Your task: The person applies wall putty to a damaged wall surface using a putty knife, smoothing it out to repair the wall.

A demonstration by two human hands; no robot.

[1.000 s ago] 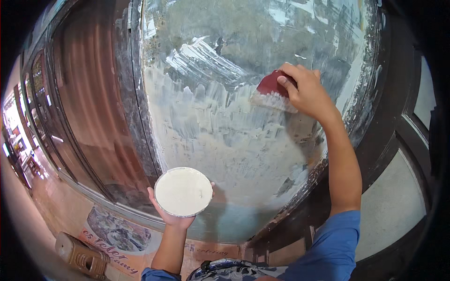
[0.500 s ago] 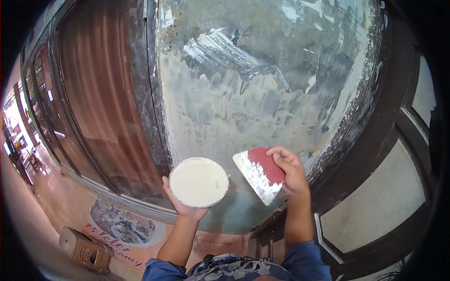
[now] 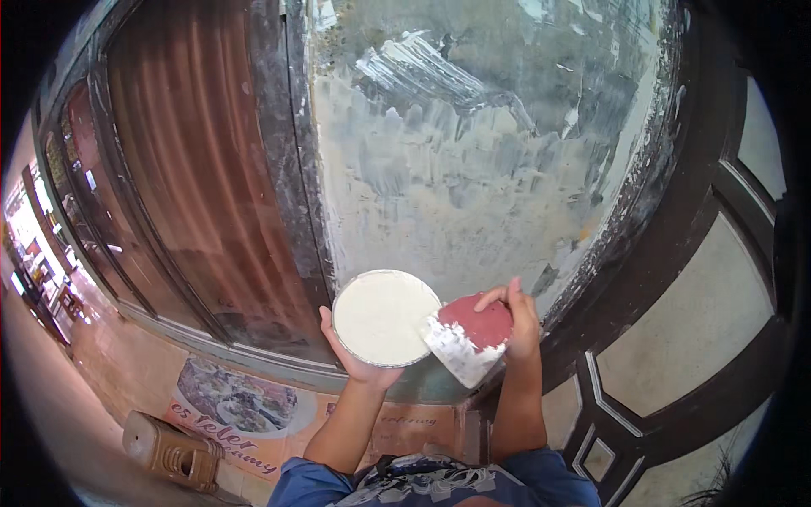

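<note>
My left hand (image 3: 361, 370) holds a round tub (image 3: 395, 365) from below, its fingers around the left side. Smooth cream-white putty (image 3: 378, 317) fills the tub almost to the rim. In my right hand (image 3: 523, 328) is a red putty spreader (image 3: 483, 323), gripped by its top edge with the thumb and fingers across it. White putty is smeared along its pale blade. The blade's left corner is at the tub's right rim; whether it dips into the putty I cannot tell. Behind both stands a grey wall panel (image 3: 473, 228) with patchy, streaked white putty.
To the left is a dark-framed window (image 3: 190, 169) with a brown curtain behind the glass. A dark panelled door (image 3: 684, 313) stands at the right. Below lie a printed banner (image 3: 245, 406) on the floor and a brown plastic stool (image 3: 169, 448).
The spreader has moved left and down, from apart from the tub to its right rim. Tub and left hand have shifted slightly right and up in view. The whole view has turned a little.
</note>
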